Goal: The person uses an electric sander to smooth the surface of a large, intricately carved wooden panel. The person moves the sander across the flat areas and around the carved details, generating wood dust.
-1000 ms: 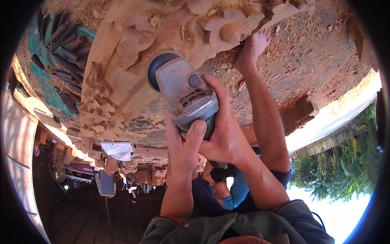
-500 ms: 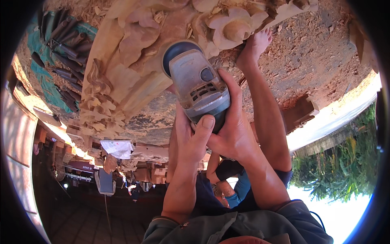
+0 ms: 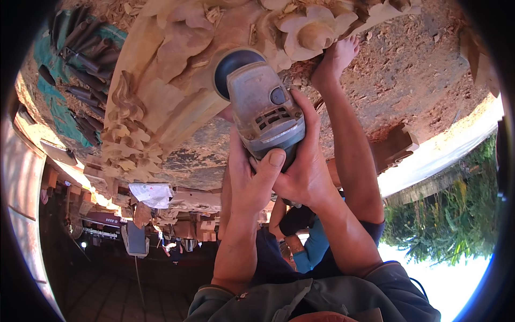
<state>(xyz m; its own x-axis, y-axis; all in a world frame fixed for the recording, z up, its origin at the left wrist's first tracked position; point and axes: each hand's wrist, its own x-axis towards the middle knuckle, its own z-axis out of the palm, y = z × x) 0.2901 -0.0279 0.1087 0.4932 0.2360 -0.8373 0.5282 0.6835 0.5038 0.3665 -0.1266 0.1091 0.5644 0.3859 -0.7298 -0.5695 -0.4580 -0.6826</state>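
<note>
Both my hands grip a worn grey angle grinder (image 3: 263,99), closed around its body. My left hand (image 3: 249,177) wraps it from the left, with the thumb over the dark rear end; the fingers behind are hidden. My right hand (image 3: 306,166) clasps the right side, its thumb or finger lying along the housing. The grinder's round dark disc (image 3: 234,63) lies at the pale carved wood panel (image 3: 188,107), whose surface bears leaf shapes and a large carved flower (image 3: 314,35). Whether the disc is spinning cannot be made out.
Many dark-handled chisels (image 3: 86,59) lie on a green cloth (image 3: 61,115) at the left. My bare foot (image 3: 335,61) rests beside the panel on ground strewn with wood chips. A brown wood block (image 3: 397,145) lies right of my leg. Another person in a blue shirt (image 3: 311,252) appears behind my arms.
The grinder and both hands have shifted very slightly, the disc edging up and left along the wood. My grip stays the same.
</note>
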